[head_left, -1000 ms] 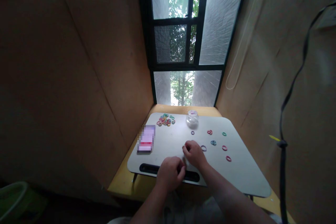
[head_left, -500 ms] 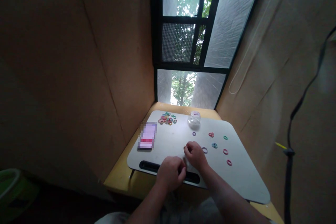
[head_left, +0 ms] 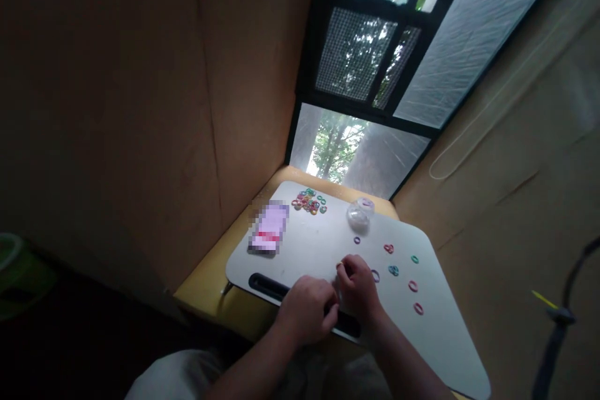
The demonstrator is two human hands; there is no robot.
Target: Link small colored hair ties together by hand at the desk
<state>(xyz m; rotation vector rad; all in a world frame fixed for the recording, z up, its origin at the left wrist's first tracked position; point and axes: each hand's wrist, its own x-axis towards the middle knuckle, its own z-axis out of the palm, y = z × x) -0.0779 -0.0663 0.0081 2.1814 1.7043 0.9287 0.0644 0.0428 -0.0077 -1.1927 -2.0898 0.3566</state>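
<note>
My left hand (head_left: 309, 307) is curled closed over the front edge of the white lap table (head_left: 309, 256), beside its dark slot (head_left: 268, 286). My right hand (head_left: 359, 282) is closed in a pinch just to its right. A small yellowish bit shows at the right fingertips, too small to name; whatever my left fingers hold is hidden. Right of my right hand lie small coloured rings like hair ties: a purple ring (head_left: 375, 276) partly behind the hand, a blue-green cluster (head_left: 393, 270), a red cluster (head_left: 389, 249), a green ring (head_left: 415, 259) and two pinkish-red rings (head_left: 413, 286).
A heap of mixed rings (head_left: 308, 202) lies at the table's far left, near a blurred pink-purple phone-like slab (head_left: 270, 228). A clear round container (head_left: 359, 217) stands at the back, with a small purple ring (head_left: 357, 240) before it. Walls and a window (head_left: 360, 131) enclose the table.
The view has tilted and shifted, so the table appears rotated. Both hands stay close together at the front edge, with only slight finger movement; the rings lie as before.
</note>
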